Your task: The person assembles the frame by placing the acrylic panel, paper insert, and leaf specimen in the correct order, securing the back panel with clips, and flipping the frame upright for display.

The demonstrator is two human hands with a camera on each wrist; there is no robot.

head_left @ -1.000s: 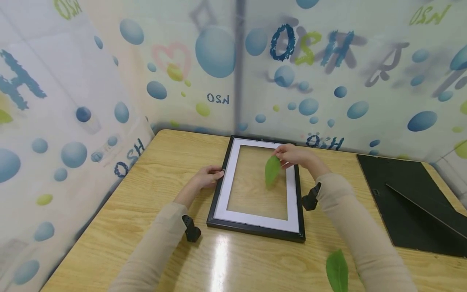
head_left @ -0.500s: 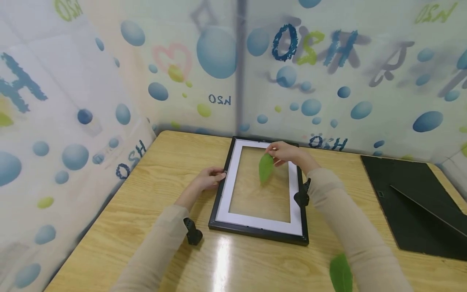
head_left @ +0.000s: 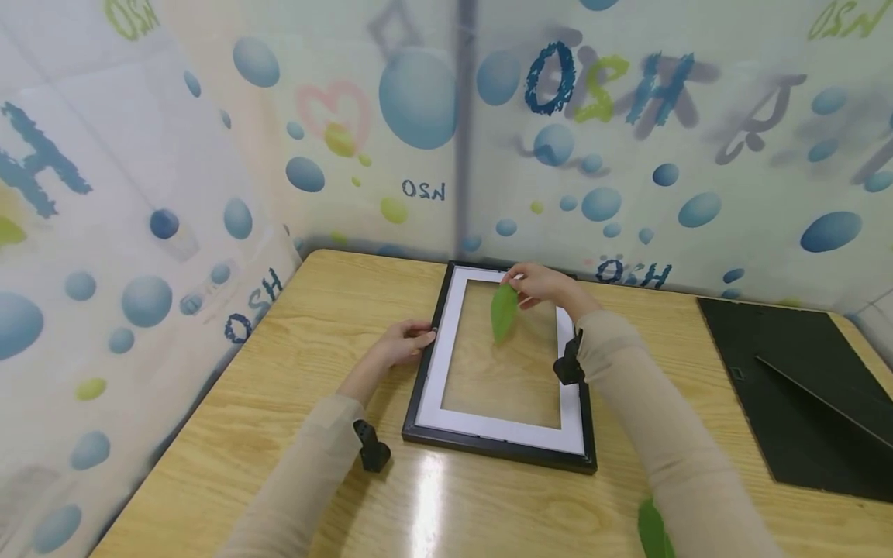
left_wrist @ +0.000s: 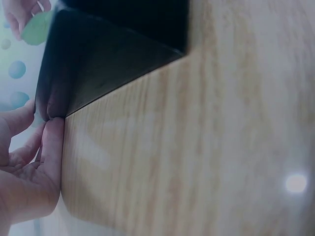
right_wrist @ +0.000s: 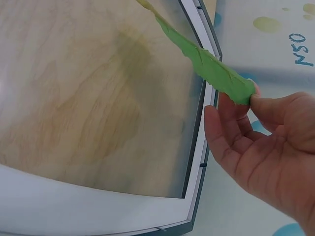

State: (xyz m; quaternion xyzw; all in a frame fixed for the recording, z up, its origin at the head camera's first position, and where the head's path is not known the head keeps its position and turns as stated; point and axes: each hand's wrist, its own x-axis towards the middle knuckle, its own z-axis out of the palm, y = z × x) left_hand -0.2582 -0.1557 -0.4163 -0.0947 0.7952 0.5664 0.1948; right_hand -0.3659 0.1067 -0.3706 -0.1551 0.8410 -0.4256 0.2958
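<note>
Leaf [head_left: 504, 311] hangs above the picture frame [head_left: 498, 449], pinched by its end in the right hand [head_left: 536, 284], while the left hand [head_left: 403, 345], unclenched, touches the frame's edge, seemingly to steady it.

The leaf [head_left: 504, 311] is green, frame [head_left: 498, 449] black, border [head_left: 502, 429] perhaps lilac-white.

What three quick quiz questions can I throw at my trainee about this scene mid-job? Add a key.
1. Multiple choice: which hand pinches the green leaf? A) left only; B) right only; C) both.
2. True or false: the left hand touches the frame.
3. Fill in: the second leaf, partly hidden by a sleeve, lies on the ____.

Key: 1. B, the right hand. 2. True. 3. Table.
</note>
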